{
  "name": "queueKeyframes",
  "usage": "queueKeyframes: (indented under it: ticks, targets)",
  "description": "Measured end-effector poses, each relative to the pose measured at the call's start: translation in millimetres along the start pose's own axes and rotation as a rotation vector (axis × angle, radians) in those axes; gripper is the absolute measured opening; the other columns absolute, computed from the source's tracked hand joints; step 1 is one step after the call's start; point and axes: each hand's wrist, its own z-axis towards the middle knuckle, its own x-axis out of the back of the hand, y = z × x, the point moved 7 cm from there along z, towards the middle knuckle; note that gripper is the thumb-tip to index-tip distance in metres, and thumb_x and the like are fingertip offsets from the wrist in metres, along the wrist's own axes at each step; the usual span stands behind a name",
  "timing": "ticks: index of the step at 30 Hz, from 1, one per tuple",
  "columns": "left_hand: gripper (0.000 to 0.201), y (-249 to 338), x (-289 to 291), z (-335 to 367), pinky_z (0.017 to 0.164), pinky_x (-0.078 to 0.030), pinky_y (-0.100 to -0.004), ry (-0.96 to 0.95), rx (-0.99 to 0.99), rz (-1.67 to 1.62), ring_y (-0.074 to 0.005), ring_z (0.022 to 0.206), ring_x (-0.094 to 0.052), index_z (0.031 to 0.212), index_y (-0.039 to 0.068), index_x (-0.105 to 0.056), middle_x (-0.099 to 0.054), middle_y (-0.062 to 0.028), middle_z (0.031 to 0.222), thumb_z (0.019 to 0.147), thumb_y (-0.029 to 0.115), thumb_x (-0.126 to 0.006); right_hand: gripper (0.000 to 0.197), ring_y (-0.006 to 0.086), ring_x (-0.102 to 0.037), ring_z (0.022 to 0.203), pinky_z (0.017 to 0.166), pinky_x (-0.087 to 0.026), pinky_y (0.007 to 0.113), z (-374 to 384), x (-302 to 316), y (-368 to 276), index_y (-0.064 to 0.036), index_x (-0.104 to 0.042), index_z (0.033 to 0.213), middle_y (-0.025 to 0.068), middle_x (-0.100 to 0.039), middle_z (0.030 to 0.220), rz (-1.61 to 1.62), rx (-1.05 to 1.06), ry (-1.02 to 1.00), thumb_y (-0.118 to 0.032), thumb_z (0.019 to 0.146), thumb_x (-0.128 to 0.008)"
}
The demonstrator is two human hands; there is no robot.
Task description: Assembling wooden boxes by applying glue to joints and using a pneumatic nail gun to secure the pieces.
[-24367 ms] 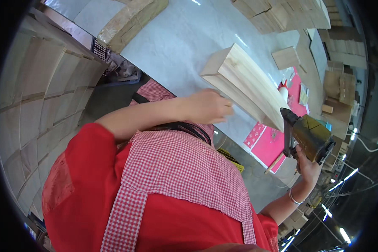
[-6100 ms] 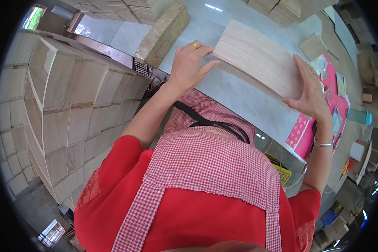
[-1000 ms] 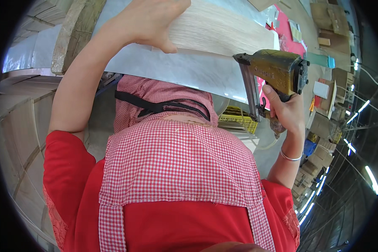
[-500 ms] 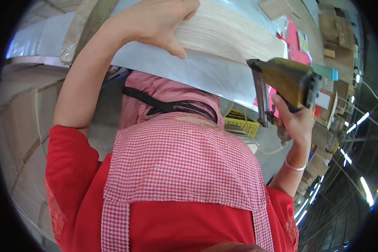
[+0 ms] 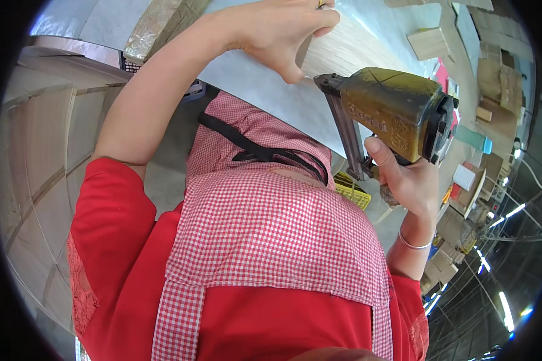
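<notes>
A pale wood-grain board lies on the light grey tabletop. My left hand spans its left end, thumb on the near side and fingers curled across the other. In my right hand is a worn yellow-and-black nail gun, gripped by its handle with the thumb up. The gun's nose points left, close to the board's near edge and my left thumb. Whether the nose touches the board I cannot tell. The gun covers part of the board's right end.
A small wooden piece lies beyond the board. At the upper left sits a tape-wrapped block. A yellow crate stands below the table edge. A turquoise-capped bottle and cardboard boxes are on the right.
The nail gun has come left and nearer the board's edge and my left hand. My left hand has closed more around the board's end. The whole view has turned somewhat.
</notes>
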Motion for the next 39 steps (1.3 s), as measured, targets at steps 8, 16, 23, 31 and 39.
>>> queueKeyframes:
  ticks: [8, 16, 23, 31, 39]
  targets:
    - [0.060, -6, -1, 0, 0.090, -0.041, -0.0470, 0.024, -0.038, 0.000, -0.0424, 0.104, -0.049, 0.092, -0.003, -0.050, -0.048, -0.0266, 0.108, 0.055, 0.031, -0.083, 0.029, 0.0056, -0.052, 0.051, 0.044, -0.039, 0.023, -1, -8, 2, -0.0005, -0.068, 0.102, 0.0001, -0.065, 0.077, 0.020, -0.003, 0.056, -0.023, 0.087, -0.079]
    - [0.075, -8, -6, -16, 0.097, -0.041, -0.0488, 0.174, -0.043, 0.185, -0.0421, 0.118, -0.049, 0.115, -0.003, -0.055, -0.052, -0.0268, 0.124, 0.058, 0.035, -0.083, 0.034, 0.0150, -0.062, 0.086, 0.074, -0.048, 0.030, -2, -9, -7, 0.0014, -0.064, 0.112, 0.0067, -0.068, 0.100, -0.003, -0.025, 0.025, -0.010, 0.084, -0.078]
    - [0.110, 28, -31, -120, 0.103, -0.037, -0.0504, 0.469, 0.469, 0.215, -0.0444, 0.116, -0.047, 0.142, -0.004, -0.038, -0.047, -0.0266, 0.127, 0.058, 0.048, -0.087, 0.029, 0.0070, -0.052, 0.049, 0.043, -0.040, 0.024, -26, 10, 3, -0.0010, -0.063, 0.105, -0.0002, -0.061, 0.070, 0.029, 0.179, 0.150, -0.015, 0.085, -0.078]
    - [0.052, 49, -102, -58, 0.094, -0.047, -0.0384, 0.403, 0.282, -0.506, -0.0297, 0.106, -0.059, 0.128, 0.002, -0.055, -0.057, -0.0176, 0.121, 0.087, 0.030, -0.072, 0.030, 0.0074, -0.052, 0.047, 0.040, -0.039, 0.025, -65, 76, 71, -0.0005, -0.058, 0.109, 0.0012, -0.059, 0.067, -0.086, -0.017, 0.311, -0.011, 0.087, -0.075]
    - [0.034, -149, 21, 81, 0.078, -0.050, -0.0472, 0.774, 0.367, 0.024, -0.0412, 0.094, -0.064, 0.105, 0.005, -0.065, -0.066, -0.0211, 0.091, 0.089, 0.035, -0.062, 0.033, 0.0073, -0.052, 0.047, 0.040, -0.040, 0.024, -94, 77, 93, -0.0022, -0.057, 0.112, 0.0010, -0.059, 0.069, -0.142, -0.086, 0.279, -0.012, 0.086, -0.075]
